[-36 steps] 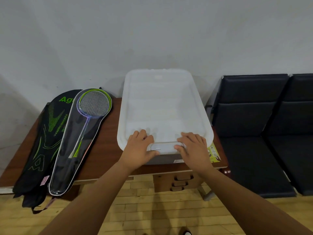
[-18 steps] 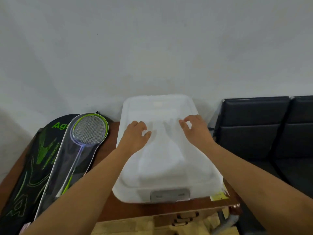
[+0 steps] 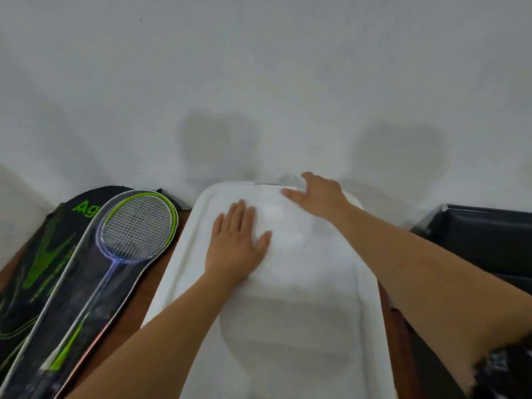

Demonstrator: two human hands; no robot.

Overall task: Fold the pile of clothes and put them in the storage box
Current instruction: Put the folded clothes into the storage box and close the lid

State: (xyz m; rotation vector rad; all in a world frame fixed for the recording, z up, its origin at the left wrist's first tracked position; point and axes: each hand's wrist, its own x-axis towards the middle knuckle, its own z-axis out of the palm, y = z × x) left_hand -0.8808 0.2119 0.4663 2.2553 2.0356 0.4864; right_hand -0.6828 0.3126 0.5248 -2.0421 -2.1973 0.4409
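A white plastic storage box (image 3: pixel 288 326) with its lid on stands on the brown table, filling the lower middle of the view. My left hand (image 3: pixel 236 243) lies flat on the lid's far left part, fingers straight. My right hand (image 3: pixel 319 194) reaches to the lid's far edge near the wall, its fingers over the rim by the far latch. No clothes are visible; the box's inside is hidden by the lid.
A badminton racket in a clear-fronted cover (image 3: pixel 115 254) lies on a black and green racket bag (image 3: pixel 43 254) left of the box. The brown table (image 3: pixel 138 300) shows between them. Black padded seats (image 3: pixel 483 240) stand at the right. A grey wall rises right behind the box.
Both hands have moved from the lid's near latch across the lid to its far end. The camera has come closer and over the box.
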